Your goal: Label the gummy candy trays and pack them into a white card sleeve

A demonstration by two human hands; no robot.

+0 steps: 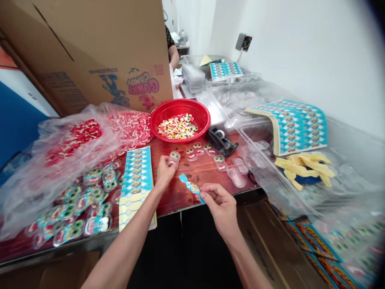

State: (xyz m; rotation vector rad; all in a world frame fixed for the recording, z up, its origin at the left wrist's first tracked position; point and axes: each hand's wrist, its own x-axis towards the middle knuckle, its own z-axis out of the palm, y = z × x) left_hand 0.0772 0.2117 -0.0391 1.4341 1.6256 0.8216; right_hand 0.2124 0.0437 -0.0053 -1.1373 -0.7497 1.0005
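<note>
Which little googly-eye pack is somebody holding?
The clear pack in the left hand. Only that one is held; the other packs near the black tape dispenser lie on the table, untouched.

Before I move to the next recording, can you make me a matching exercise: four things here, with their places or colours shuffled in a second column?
Things
1. Held clear pack
2. Tape dispenser
3. Loose printed label
4. Bowl

Places or colours
A. Mostly black
B. In the right hand
C. Red, with eye-shaped pieces inside
D. In the left hand

Pairs: 1-D, 2-A, 3-B, 4-C
</note>
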